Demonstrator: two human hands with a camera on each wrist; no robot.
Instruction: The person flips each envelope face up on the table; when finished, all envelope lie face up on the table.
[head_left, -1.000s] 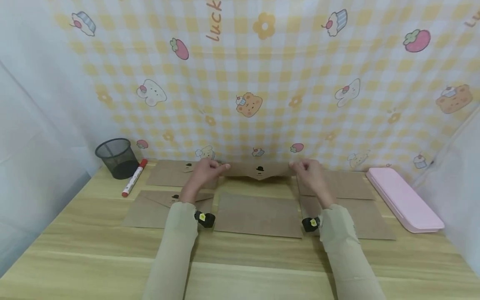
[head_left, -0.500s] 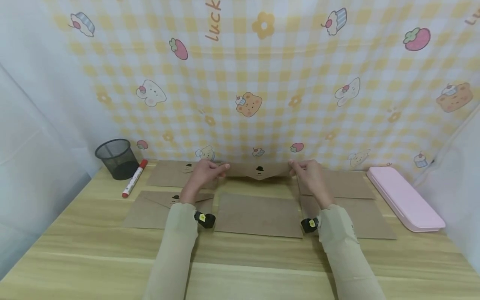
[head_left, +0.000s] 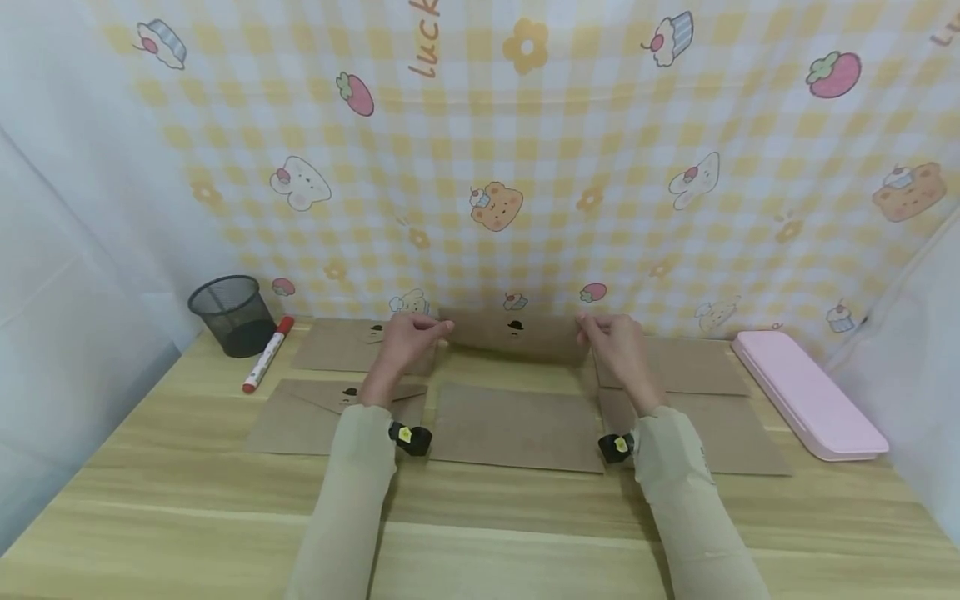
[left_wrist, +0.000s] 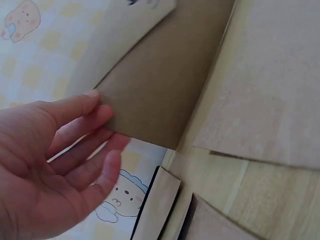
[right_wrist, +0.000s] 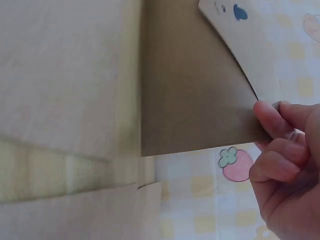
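A brown paper envelope (head_left: 517,343) with a small black hat print on its flap is held up at the back middle, before the checked cloth. My left hand (head_left: 411,340) pinches its upper left corner between thumb and fingers; the other fingers of that hand (left_wrist: 70,145) are loosely bent in the left wrist view. At the opposite corner, my right hand (head_left: 613,340) pinches the same envelope, thumb and forefinger at the flap's end in the right wrist view. The envelope's lower edge hangs close over the table. Just in front lies another brown envelope (head_left: 517,432), plain side up.
On the left lie two flap-side-up envelopes, one behind (head_left: 337,346) and one in front (head_left: 292,429). Two plain ones, back (head_left: 697,367) and front (head_left: 742,442), lie on the right. A mesh pen cup (head_left: 234,317), a red-capped marker (head_left: 267,357) and a pink case (head_left: 810,396) flank them.
Both hands have risen slightly, tilting the held envelope more upright. More of its face shows below the flap, and its lower edge is now visible. The other envelopes stay put.
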